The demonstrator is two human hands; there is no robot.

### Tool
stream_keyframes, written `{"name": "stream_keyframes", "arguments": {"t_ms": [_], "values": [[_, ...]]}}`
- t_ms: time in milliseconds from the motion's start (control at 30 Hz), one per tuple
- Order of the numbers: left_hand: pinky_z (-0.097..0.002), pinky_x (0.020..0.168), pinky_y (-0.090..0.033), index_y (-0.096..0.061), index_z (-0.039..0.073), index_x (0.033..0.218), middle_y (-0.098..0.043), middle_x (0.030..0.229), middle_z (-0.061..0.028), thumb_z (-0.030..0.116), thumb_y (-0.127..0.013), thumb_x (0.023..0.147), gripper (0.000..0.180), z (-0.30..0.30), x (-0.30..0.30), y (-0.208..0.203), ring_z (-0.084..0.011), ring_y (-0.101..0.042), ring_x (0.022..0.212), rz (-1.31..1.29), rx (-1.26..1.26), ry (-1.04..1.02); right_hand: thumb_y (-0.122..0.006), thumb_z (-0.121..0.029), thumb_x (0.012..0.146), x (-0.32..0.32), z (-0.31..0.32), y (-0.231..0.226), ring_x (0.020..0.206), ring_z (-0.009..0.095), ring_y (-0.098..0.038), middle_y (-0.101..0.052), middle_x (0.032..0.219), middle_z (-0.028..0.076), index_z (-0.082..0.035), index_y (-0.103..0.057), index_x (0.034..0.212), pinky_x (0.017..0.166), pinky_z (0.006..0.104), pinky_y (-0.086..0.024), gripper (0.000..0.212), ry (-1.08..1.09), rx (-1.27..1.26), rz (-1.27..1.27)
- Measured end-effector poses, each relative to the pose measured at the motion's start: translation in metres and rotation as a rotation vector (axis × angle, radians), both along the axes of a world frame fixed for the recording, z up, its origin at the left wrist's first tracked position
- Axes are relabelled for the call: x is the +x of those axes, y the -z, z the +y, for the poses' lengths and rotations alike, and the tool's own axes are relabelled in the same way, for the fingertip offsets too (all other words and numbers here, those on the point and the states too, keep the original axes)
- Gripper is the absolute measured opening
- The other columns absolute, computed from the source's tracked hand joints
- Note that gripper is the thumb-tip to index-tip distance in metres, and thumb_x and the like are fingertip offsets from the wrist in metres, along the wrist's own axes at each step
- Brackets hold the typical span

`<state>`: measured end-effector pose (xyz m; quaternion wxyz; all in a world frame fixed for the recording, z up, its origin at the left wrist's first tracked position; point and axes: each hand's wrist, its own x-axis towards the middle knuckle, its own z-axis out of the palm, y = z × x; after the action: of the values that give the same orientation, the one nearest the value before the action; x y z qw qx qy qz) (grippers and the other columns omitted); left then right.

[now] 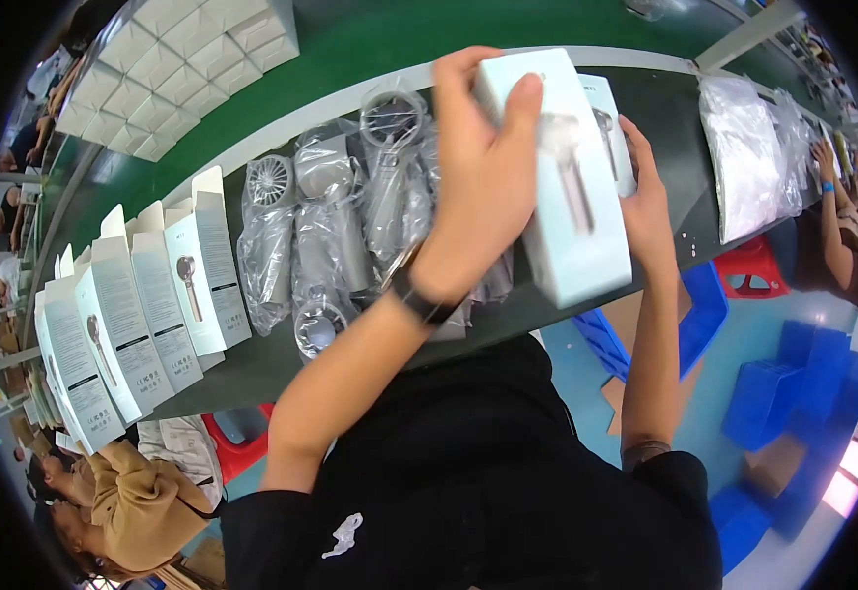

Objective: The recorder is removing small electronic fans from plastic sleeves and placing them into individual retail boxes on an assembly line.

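Note:
A pale blue carton (586, 226) with a picture of a handheld fan is raised over the bench. My left hand (488, 157), with a dark band at the wrist, is closed round its upper left side, thumb on the front. Just behind it and to the right stands a second pale carton (606, 118), partly hidden by the first. My right hand (647, 202) is closed on this second carton's right edge; the first carton hides part of that grip. Left of my hands lie several grey handheld fans (331, 187) in clear plastic bags, some partly covered by my left arm.
Several open-topped fan cartons (193, 285) stand in a row on the dark bench (665, 118) at left. White boxes (178, 69) are stacked at the far left. Clear plastic bags (743, 157) lie at right, near a co-worker's arm (832, 197). A blue crate (704, 315) sits below the bench.

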<state>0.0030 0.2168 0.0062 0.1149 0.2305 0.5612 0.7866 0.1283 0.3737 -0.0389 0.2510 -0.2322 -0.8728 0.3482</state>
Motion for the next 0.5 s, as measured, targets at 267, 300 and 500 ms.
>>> {"name": "stream_keyframes", "arguments": {"t_ms": [267,300,500], "values": [[-0.0465,0.099,-0.037,-0.032,-0.001,0.13,-0.043,0.128,-0.0314,-0.002,-0.052,0.089,0.046,0.063,0.005,0.047,-0.045,-0.047,0.115,0.088,-0.383,-0.24,-0.07,-0.021,0.085,0.018,0.026,-0.009,0.115,0.019,-0.053,-0.055,0.13,0.013,-0.004,-0.046,0.14,0.101,0.0319,-0.039,0.062,-0.06,-0.502,0.043],[-0.0465,0.099,-0.037,-0.032,-0.001,0.13,-0.043,0.128,-0.0314,-0.002,-0.052,0.089,0.046,0.062,0.012,0.052,-0.045,-0.047,0.115,0.087,-0.389,-0.249,-0.07,-0.021,0.085,0.022,0.02,-0.008,0.115,0.019,-0.053,-0.055,0.13,0.013,-0.004,-0.046,0.14,0.101,0.0319,-0.039,0.062,-0.069,-0.508,0.041],[-0.0469,0.099,-0.04,-0.034,-0.003,0.134,-0.045,0.129,-0.0315,-0.006,-0.053,0.085,0.053,0.055,0.028,0.055,-0.0471,-0.049,0.116,-0.028,-0.37,0.012,-0.072,-0.016,0.083,0.017,0.004,0.005,0.116,0.022,-0.054,-0.058,0.127,0.016,-0.003,-0.05,0.136,0.1,0.0329,-0.04,0.059,-0.063,-0.147,0.061]]}}
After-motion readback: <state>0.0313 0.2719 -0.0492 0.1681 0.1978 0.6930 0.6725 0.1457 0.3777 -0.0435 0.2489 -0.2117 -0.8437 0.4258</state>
